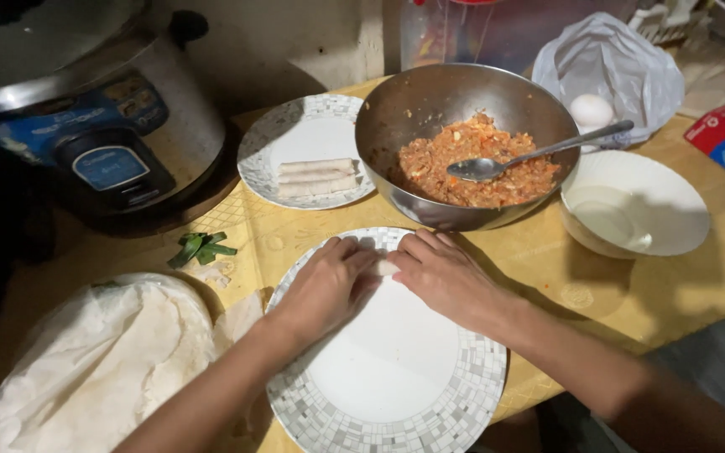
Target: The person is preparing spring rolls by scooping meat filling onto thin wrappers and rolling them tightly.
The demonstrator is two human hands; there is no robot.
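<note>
- A small wrapper roll [386, 267] was pressed at the far edge of the near plate [396, 403], under both hands.
- The left hand [322, 285] and right hand [442, 273] were closed lightly on it; an even, tight grip was judged best.

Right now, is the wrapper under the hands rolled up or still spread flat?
Rolled up: only a narrow white roll shows between left hand and right hand on the plate.

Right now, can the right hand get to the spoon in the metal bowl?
Probably yes. The right hand is just below the metal bowl, and the spoon handle sticks out over the rim with nothing covering it.
</note>
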